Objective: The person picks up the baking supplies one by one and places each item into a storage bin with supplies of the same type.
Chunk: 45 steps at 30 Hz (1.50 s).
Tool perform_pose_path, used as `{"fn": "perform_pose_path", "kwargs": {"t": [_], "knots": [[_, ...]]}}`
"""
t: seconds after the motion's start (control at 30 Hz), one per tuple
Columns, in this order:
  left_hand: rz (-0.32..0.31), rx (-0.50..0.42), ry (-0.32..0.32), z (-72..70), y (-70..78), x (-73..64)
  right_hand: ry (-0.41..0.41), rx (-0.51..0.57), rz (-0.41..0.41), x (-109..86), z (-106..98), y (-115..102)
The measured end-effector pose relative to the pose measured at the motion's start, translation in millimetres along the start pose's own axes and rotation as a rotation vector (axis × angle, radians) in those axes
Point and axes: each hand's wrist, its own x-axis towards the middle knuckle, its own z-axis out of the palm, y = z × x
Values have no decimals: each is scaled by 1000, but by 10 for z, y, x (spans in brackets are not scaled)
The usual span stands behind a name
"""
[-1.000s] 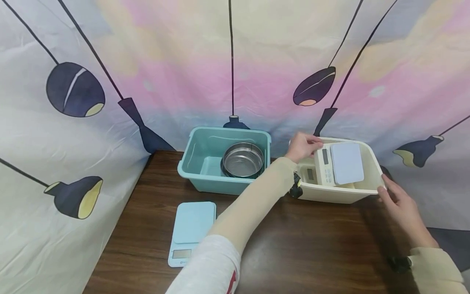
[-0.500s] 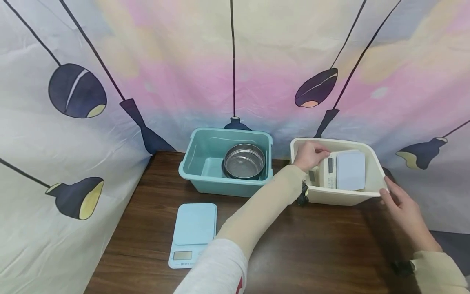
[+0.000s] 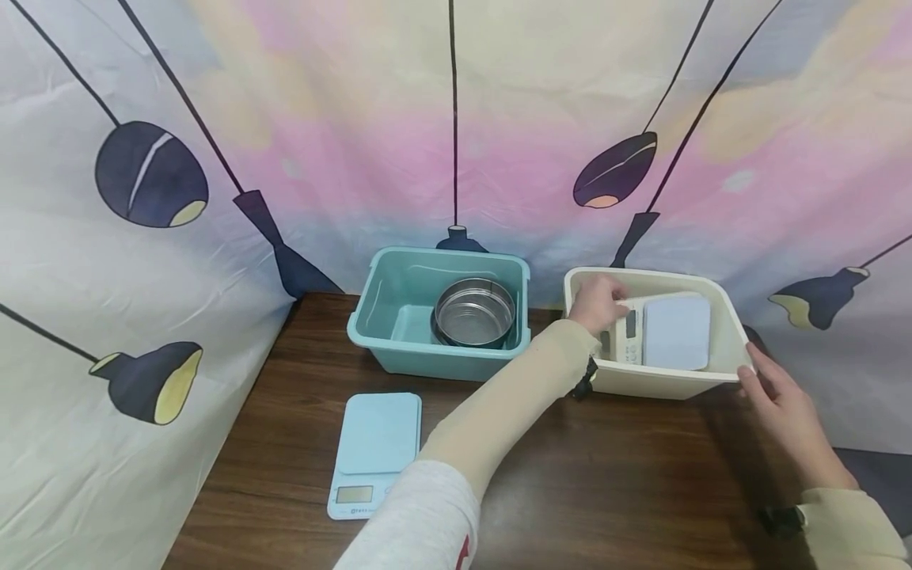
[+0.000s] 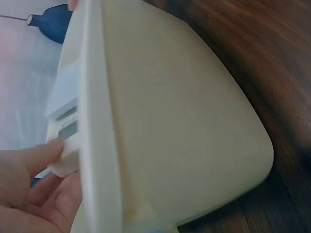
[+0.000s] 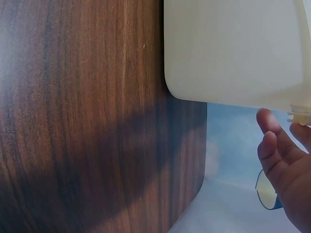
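In the head view, my left hand [image 3: 597,305] reaches inside the cream bin [image 3: 663,385] at the right. It pinches the display end of a white kitchen scale [image 3: 675,332] with a pale lilac platform. The left wrist view shows the thumb on top of that end beside the grey display, fingers underneath. Part of a second display [image 3: 605,340] shows below it, partly covered by hand and scale. At the bin's right end, my right hand [image 3: 787,412] holds the rim between thumb and finger; in the right wrist view its other fingers [image 5: 272,145] hang free below.
Left of the cream bin stands a teal bin [image 3: 427,361] with round metal pans [image 3: 473,313] inside. A light blue kitchen scale [image 3: 379,435] lies nearer on the dark wooden table [image 3: 606,483]. A printed cloth [image 3: 342,142] hangs behind.
My left hand has lowered the white scale deeper into the cream bin, then shifted it slightly left over the last half second. The right hand has kept its place on the rim.
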Motion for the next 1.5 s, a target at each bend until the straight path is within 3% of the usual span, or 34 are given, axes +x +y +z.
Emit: {"fn": "perform_pose_path", "kwargs": {"t": [0.2, 0.47, 0.7, 1.03, 1.5], "knots": [[23, 57, -83, 5, -12, 9, -5, 10, 8, -5, -1, -7], [-22, 53, -77, 98, -28, 39, -6, 8, 16, -5, 6, -20], [-23, 138, -147, 105, -63, 45, -23, -13, 23, -6, 10, -30], [25, 42, -193, 58, -30, 14, -34, -3, 15, 8, -10, -48], [64, -150, -165, -17, -5, -173, -47, 21, 34, -8, -4, -62]]}}
